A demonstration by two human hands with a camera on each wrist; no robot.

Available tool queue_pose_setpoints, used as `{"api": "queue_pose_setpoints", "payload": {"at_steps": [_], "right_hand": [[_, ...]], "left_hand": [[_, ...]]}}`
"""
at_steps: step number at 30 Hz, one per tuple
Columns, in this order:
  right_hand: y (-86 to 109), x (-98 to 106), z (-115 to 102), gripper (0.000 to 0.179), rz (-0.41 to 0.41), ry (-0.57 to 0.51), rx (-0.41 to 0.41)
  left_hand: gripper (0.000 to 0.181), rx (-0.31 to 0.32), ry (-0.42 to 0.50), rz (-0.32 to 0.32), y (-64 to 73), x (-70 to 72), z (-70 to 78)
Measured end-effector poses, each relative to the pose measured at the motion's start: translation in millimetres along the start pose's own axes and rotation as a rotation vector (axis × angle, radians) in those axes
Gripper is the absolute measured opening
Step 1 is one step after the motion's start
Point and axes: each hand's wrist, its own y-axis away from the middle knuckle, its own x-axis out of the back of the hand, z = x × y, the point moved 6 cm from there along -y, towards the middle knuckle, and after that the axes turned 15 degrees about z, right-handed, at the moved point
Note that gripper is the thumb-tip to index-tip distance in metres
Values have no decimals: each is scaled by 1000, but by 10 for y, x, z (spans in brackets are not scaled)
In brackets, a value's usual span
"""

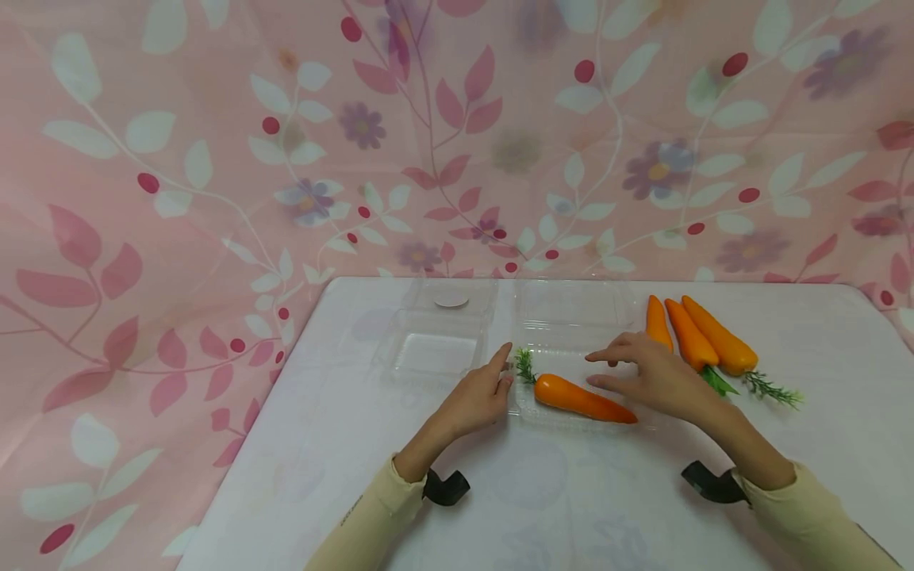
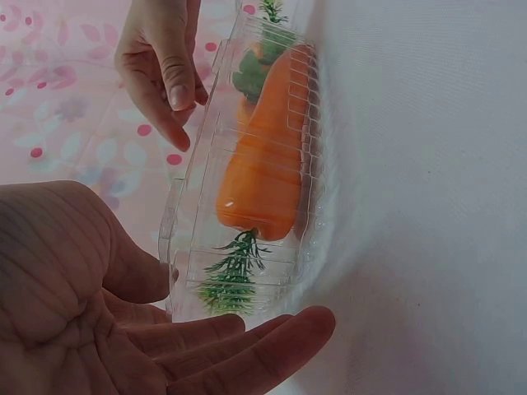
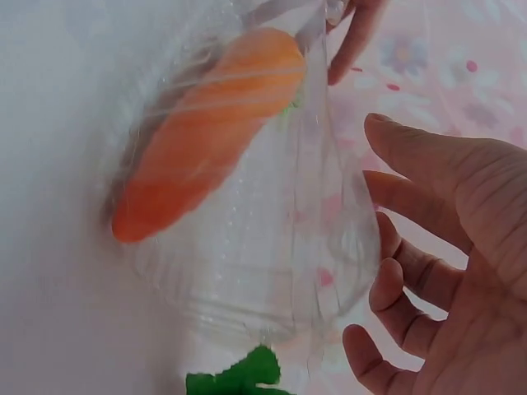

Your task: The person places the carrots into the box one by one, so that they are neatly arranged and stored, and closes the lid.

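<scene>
One orange toy carrot (image 1: 581,399) with a green leafy top lies slantwise in a clear plastic clamshell box (image 1: 553,424), whose lid (image 1: 571,304) is folded back. Beside the box's left end is my left hand (image 1: 477,396), fingers extended and thumb right at the rim in the left wrist view. My right hand (image 1: 653,377) hovers over the box's right side with loosely bent fingers, holding nothing. In the right wrist view, its fingertips are close to the box's clear edge (image 3: 362,247).
Several more toy carrots (image 1: 691,333) lie to the right of the box, partly behind the right hand. A second clear clamshell (image 1: 437,353) stands opened at the left. The white table (image 1: 557,515) meets a pink floral curtain (image 1: 457,143) at the back.
</scene>
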Motion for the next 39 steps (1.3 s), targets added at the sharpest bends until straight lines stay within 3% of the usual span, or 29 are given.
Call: {"api": "queue_pose_setpoints", "payload": {"at_steps": [9,14,20,31,39], "right_hand": [[-15,205,136,33,105,-14,67],[26,319,281,32,165,-4,43],[36,399,389,30,216,-18,77],[113,607,656,39,197,31,-149],[157,723,903,48,176,90,-244]], "left_hand": [[56,2,0,-1,6,-2,-16],[56,3,-9,-2,9,-1,-3],[56,2,-12,0,7,-1,-2],[56,-9,-17,3,10,-2,-5],[56,-20,-22,5,8,-3,-6]]}}
